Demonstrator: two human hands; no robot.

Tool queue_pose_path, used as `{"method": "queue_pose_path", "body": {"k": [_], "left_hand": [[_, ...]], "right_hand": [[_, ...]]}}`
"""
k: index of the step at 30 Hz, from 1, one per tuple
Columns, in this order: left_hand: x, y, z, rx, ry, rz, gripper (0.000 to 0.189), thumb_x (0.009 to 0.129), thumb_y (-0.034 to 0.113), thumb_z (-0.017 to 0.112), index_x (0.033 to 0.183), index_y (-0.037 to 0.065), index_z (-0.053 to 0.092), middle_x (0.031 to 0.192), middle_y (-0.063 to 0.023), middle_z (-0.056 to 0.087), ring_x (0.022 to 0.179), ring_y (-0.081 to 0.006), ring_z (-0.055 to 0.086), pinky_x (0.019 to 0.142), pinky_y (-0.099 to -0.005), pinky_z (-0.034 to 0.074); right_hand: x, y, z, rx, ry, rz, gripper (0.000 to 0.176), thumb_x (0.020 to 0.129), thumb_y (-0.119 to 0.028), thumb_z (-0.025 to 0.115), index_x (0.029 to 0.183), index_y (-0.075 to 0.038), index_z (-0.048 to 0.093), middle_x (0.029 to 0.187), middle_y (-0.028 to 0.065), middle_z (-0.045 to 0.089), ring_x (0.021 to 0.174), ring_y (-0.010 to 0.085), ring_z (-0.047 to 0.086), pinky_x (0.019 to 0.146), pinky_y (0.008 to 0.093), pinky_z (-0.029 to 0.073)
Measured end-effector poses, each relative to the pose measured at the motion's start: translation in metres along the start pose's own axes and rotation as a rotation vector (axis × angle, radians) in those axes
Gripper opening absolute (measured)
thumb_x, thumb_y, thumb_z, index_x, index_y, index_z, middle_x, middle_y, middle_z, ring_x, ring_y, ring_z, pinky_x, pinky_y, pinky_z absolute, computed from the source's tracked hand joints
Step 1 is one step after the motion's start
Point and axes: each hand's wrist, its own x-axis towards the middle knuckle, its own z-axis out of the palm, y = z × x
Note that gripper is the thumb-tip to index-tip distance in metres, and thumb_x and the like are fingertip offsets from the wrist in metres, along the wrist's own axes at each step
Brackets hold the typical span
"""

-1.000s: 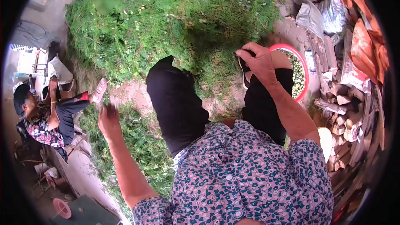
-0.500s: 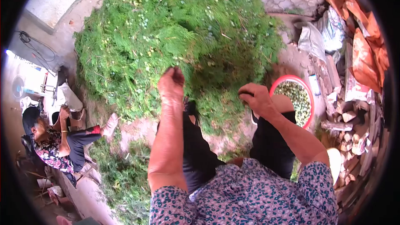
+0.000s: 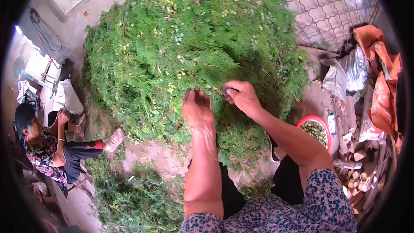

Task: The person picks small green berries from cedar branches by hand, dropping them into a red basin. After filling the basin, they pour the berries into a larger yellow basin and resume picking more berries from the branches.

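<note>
A large heap of cut evergreen branches (image 3: 142,64), feathery and dotted with pale green seed cones, rises in front of me. Over its near side my left hand (image 3: 197,111) has its palm turned up and dark-tipped fingers curled. To the right, close by but apart, my right hand (image 3: 243,98) pinches thumb against fingers. Whatever either hand grips is too small or hidden to make out among the foliage behind. A red-rimmed basin (image 3: 328,134), partly filled with small green cones (image 3: 314,130), stands beyond my right forearm.
Another person (image 3: 47,151) sits at the left, hands raised together. Loose greenery (image 3: 133,198) covers the ground at lower left. Firewood (image 3: 355,177), white sacks (image 3: 336,77) and an orange sheet (image 3: 383,103) line the right, below a wire mesh (image 3: 323,8).
Both hands have moved forward over the heap and closer together; the right hand has left its place near my knee. The view has shifted, so the basin sits lower and farther right.
</note>
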Motion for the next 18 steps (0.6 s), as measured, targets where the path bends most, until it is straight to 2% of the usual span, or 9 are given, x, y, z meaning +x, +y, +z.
{"method": "queue_pose_path", "body": {"k": [4, 6, 10, 12, 13, 15, 16, 17, 18], "left_hand": [[-0.001, 0.018, 0.001, -0.068, 0.057, 0.002, 0.016, 0.087, 0.007, 0.045, 0.102, 0.006, 0.048, 0.081, -0.0033, 0.057, 0.065, -0.0121, 0.051, 0.059, -0.0252, 0.044], [-0.003, 0.028, 0.001, -0.073, 0.067, 0.0, 0.018, 0.087, 0.007, 0.044, 0.105, 0.005, 0.047, 0.083, -0.0034, 0.056, 0.066, -0.0113, 0.05, 0.06, -0.025, 0.043], [0.005, 0.041, -0.008, -0.156, 0.041, 0.011, 0.023, 0.088, 0.007, 0.044, 0.11, 0.003, 0.045, 0.084, -0.004, 0.055, 0.067, -0.0113, 0.049, 0.061, -0.0248, 0.042], [0.004, 0.045, -0.007, -0.156, 0.04, 0.014, 0.025, 0.087, 0.007, 0.044, 0.112, 0.003, 0.044, 0.084, -0.0042, 0.055, 0.067, -0.0112, 0.049, 0.062, -0.0248, 0.042], [0.004, 0.047, -0.007, -0.152, 0.033, 0.009, 0.026, 0.087, 0.007, 0.045, 0.113, 0.002, 0.044, 0.085, -0.0043, 0.055, 0.068, -0.0111, 0.049, 0.062, -0.0248, 0.042], [0.004, 0.05, -0.006, -0.155, 0.041, 0.009, 0.029, 0.087, 0.007, 0.045, 0.115, 0.0, 0.043, 0.086, -0.0046, 0.054, 0.068, -0.0112, 0.048, 0.062, -0.0247, 0.042], [0.004, 0.051, -0.006, -0.166, 0.042, 0.002, 0.029, 0.087, 0.007, 0.045, 0.115, 0.0, 0.043, 0.086, -0.0047, 0.054, 0.068, -0.0113, 0.048, 0.063, -0.0248, 0.042], [0.003, 0.052, -0.004, -0.178, 0.044, -0.004, 0.03, 0.087, 0.007, 0.046, 0.115, 0.0, 0.042, 0.085, -0.0048, 0.054, 0.068, -0.0115, 0.048, 0.063, -0.0249, 0.042], [0.002, 0.053, -0.002, -0.166, 0.043, -0.014, 0.029, 0.086, 0.007, 0.046, 0.115, 0.0, 0.043, 0.085, -0.0047, 0.054, 0.068, -0.0115, 0.048, 0.063, -0.0251, 0.042]], "right_hand": [[0.069, -0.015, 0.048, 0.044, 0.109, -0.082, 0.014, 0.078, 0.001, 0.05, 0.087, 0.002, 0.061, 0.071, 0.0115, 0.061, 0.054, 0.0145, 0.059, 0.052, 0.0287, 0.048], [0.106, -0.029, 0.064, 0.143, 0.08, 0.004, 0.018, 0.083, 0.002, 0.047, 0.095, 0.004, 0.06, 0.075, 0.0079, 0.062, 0.062, 0.0126, 0.06, 0.053, 0.0228, 0.049], [0.165, -0.045, 0.104, 0.145, 0.113, -0.074, 0.015, 0.082, 0.002, 0.048, 0.09, 0.005, 0.06, 0.074, 0.0085, 0.062, 0.062, 0.0131, 0.06, 0.052, 0.0231, 0.049], [0.195, -0.03, 0.124, 0.011, 0.126, -0.085, 0.013, 0.078, -0.008, 0.057, 0.086, 0.001, 0.062, 0.08, 0.0187, 0.061, 0.066, 0.0285, 0.063, 0.06, 0.036, 0.05], [0.206, -0.02, 0.132, 0.013, 0.119, -0.081, 0.013, 0.078, -0.008, 0.057, 0.086, 0.001, 0.062, 0.08, 0.0187, 0.061, 0.066, 0.0285, 0.063, 0.06, 0.036, 0.05], [0.214, -0.017, 0.143, -0.426, 0.143, 0.015, 0.018, 0.075, -0.014, 0.062, 0.085, 0.0, 0.063, 0.085, 0.0201, 0.061, 0.078, 0.0334, 0.062, 0.069, 0.0395, 0.05], [0.216, -0.014, 0.144, -0.528, 0.119, 0.102, 0.02, 0.072, -0.017, 0.064, 0.084, 0.0, 0.063, 0.089, 0.0201, 0.061, 0.086, 0.035, 0.06, 0.072, 0.0392, 0.049], [0.216, -0.01, 0.147, -0.527, 0.111, 0.104, 0.02, 0.072, -0.017, 0.064, 0.084, 0.0, 0.063, 0.089, 0.0201, 0.061, 0.086, 0.035, 0.06, 0.072, 0.0392, 0.049], [0.216, -0.007, 0.148, -0.679, 0.122, 0.052, 0.02, 0.072, -0.017, 0.064, 0.084, -0.001, 0.063, 0.089, 0.0198, 0.061, 0.085, 0.0353, 0.06, 0.072, 0.0392, 0.049]]}}
